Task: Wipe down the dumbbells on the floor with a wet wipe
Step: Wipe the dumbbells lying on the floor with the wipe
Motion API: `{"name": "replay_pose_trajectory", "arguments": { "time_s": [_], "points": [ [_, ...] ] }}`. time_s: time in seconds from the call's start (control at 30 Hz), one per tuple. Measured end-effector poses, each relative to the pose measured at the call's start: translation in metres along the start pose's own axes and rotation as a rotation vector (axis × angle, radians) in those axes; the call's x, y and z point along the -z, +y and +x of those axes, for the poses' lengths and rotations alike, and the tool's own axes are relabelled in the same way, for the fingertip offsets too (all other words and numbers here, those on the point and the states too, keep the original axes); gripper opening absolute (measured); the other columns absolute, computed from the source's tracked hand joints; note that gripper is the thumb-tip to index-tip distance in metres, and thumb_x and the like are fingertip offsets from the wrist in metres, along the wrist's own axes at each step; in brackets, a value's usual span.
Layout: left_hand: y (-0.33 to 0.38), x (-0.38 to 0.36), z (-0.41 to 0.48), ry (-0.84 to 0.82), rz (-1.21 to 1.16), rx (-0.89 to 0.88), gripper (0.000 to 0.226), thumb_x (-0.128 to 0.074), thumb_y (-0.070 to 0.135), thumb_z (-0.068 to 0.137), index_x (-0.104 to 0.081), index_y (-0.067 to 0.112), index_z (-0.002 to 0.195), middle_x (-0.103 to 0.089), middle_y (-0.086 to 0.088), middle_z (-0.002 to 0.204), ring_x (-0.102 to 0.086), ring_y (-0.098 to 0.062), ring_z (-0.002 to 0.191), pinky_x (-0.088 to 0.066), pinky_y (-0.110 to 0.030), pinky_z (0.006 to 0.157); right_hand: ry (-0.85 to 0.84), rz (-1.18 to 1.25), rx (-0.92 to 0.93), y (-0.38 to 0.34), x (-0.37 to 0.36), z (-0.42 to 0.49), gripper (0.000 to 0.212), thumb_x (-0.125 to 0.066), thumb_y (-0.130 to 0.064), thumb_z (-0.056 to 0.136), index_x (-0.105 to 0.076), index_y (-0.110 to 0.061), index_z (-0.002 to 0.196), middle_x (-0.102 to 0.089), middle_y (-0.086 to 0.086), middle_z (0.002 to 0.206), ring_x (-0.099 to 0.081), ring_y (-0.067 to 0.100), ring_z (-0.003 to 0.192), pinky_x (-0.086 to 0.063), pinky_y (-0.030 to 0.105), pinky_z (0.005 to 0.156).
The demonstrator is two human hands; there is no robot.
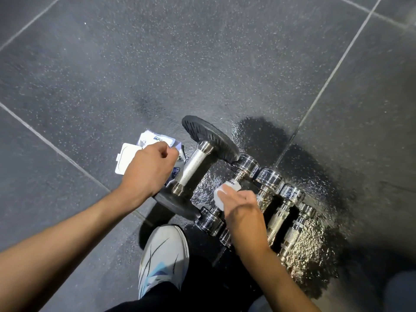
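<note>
Wiping the knurled grip is the fiddly bit, so take your time with it. Your right hand (pixel 243 212) has the wipe (pixel 221 195) bunched under the fingers and pressed onto the handle of the first chrome dumbbell (pixel 246 164), which lies just beside the big black dumbbell (pixel 194 166) on the floor (pixel 135 64). Your left hand (pixel 149 170) is curled down on the pack (pixel 155 137). Looks like it's pinching the top edge, though I can't tell if a fresh sheet is coming out. My take: wrap the wipe round the handle and twist instead of just rubbing along the top, since grime sits in the knurling and the underside gets missed. Roll the dumbbell a bit to reach the side facing the floor, then do both chrome heads. It'll probably roll easily, so steady it with the left hand once that's free. Three more chrome ones (pixel 281 212) lie in a row to the right. The floor there looks wet, so mind your shoe (pixel 162 251).
</note>
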State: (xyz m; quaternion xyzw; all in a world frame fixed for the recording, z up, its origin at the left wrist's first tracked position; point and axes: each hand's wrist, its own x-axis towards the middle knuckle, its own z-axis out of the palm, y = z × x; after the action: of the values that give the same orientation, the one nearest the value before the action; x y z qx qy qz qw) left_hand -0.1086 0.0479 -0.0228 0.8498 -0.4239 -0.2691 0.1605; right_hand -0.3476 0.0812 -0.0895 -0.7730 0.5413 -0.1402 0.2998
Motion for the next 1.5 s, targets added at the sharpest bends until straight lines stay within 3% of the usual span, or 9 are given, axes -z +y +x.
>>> {"name": "replay_pose_trajectory", "arguments": {
  "time_s": [0.1, 0.37, 0.47, 0.6, 0.7, 0.87, 1.03, 1.3, 1.5],
  "points": [
    [0.002, 0.002, -0.001, -0.006, 0.022, -0.021, 0.041, -0.048, 0.041, 0.099, -0.048, 0.017, 0.066, -0.057, -0.001, 0.06, -0.054, -0.026, 0.062, -0.043, -0.034, 0.06, 0.058, -0.061, 0.068, 0.016, 0.0, 0.021, 0.042, -0.061, 0.009, 0.091, -0.069, -0.012, 0.126, -0.062, 0.004, 0.134, -0.057, 0.02, 0.116, -0.05, 0.024, 0.098],
    [0.036, -0.012, -0.044, -0.252, 0.474, -0.426, 0.035, -0.038, 0.063, 0.1, -0.045, 0.03, 0.092, -0.064, 0.002, 0.099, -0.063, -0.024, 0.088, -0.042, -0.032, 0.066, -0.106, -0.098, -0.009, -0.002, -0.003, 0.001, 0.055, -0.079, 0.005, 0.079, -0.07, -0.02, 0.127, -0.064, 0.0, 0.135, -0.051, 0.012, 0.103, -0.033, -0.009, 0.072],
    [0.026, -0.019, -0.049, -0.161, 0.567, -0.569, 0.037, -0.041, 0.064, 0.098, -0.053, 0.029, 0.094, -0.063, 0.007, 0.095, -0.066, -0.02, 0.087, -0.037, -0.032, 0.061, -0.084, -0.102, -0.001, 0.005, -0.007, -0.003, 0.057, -0.088, 0.003, 0.069, -0.074, -0.018, 0.121, -0.068, -0.002, 0.129, -0.057, 0.015, 0.098, -0.048, 0.002, 0.065],
    [0.015, -0.021, -0.053, -0.108, 0.631, -0.786, 0.041, -0.038, 0.064, 0.092, -0.054, 0.028, 0.082, -0.064, 0.007, 0.072, -0.067, -0.021, 0.063, -0.038, -0.03, 0.05, -0.102, -0.159, 0.092, 0.015, -0.001, 0.022, 0.051, -0.072, 0.001, 0.088, -0.06, -0.012, 0.135, -0.049, 0.001, 0.15, -0.044, 0.025, 0.135, -0.041, 0.026, 0.108],
    [0.02, -0.011, -0.051, -0.35, 0.739, -0.903, 0.058, -0.026, 0.075, 0.09, -0.057, 0.027, 0.099, -0.064, 0.005, 0.089, -0.066, -0.021, 0.085, -0.052, -0.037, 0.071, -0.225, -0.382, 0.239, 0.016, -0.004, 0.023, 0.048, -0.038, -0.013, 0.103, -0.039, -0.02, 0.15, -0.019, -0.004, 0.165, -0.011, 0.017, 0.154, -0.016, 0.032, 0.121],
    [0.03, 0.013, -0.029, -0.793, 0.921, -0.936, 0.064, -0.054, 0.078, 0.08, -0.051, 0.031, 0.123, -0.053, 0.007, 0.12, -0.052, -0.017, 0.112, -0.045, -0.039, 0.098, -0.182, -0.569, 0.404, 0.008, -0.006, 0.002, 0.039, -0.055, -0.007, 0.095, -0.059, -0.021, 0.132, -0.035, 0.003, 0.156, -0.015, 0.022, 0.151, -0.029, 0.037, 0.111],
    [0.02, 0.001, -0.024, -0.743, 0.838, -1.027, 0.038, -0.055, 0.061, 0.081, -0.051, 0.037, 0.11, -0.054, 0.015, 0.11, -0.056, -0.012, 0.107, -0.045, -0.033, 0.092, -0.038, -0.229, 0.125, 0.013, 0.013, 0.021, 0.036, -0.076, -0.01, 0.086, -0.069, -0.024, 0.117, -0.063, -0.009, 0.133, -0.049, 0.013, 0.112, -0.051, 0.024, 0.09],
    [0.023, 0.008, -0.019, -0.757, 0.826, -1.008, 0.038, -0.057, 0.059, 0.081, -0.059, 0.037, 0.112, -0.039, 0.016, 0.085, -0.044, -0.004, 0.084, -0.041, -0.026, 0.078, -0.214, -0.405, 0.363, 0.01, 0.001, -0.002, 0.006, -0.063, -0.015, 0.094, -0.066, -0.02, 0.097, -0.055, -0.003, 0.11, -0.046, 0.015, 0.105, -0.037, 0.032, 0.086],
    [0.021, 0.004, -0.017, -0.774, 0.822, -0.97, 0.037, -0.058, 0.058, 0.078, -0.061, 0.035, 0.107, -0.042, 0.017, 0.079, -0.043, -0.004, 0.082, -0.035, -0.024, 0.071, -0.145, -0.409, 0.277, 0.013, 0.032, 0.025, 0.03, -0.075, -0.001, 0.08, -0.062, -0.02, 0.1, -0.058, -0.005, 0.116, -0.044, 0.015, 0.093, -0.042, 0.031, 0.09]
  ]
}}
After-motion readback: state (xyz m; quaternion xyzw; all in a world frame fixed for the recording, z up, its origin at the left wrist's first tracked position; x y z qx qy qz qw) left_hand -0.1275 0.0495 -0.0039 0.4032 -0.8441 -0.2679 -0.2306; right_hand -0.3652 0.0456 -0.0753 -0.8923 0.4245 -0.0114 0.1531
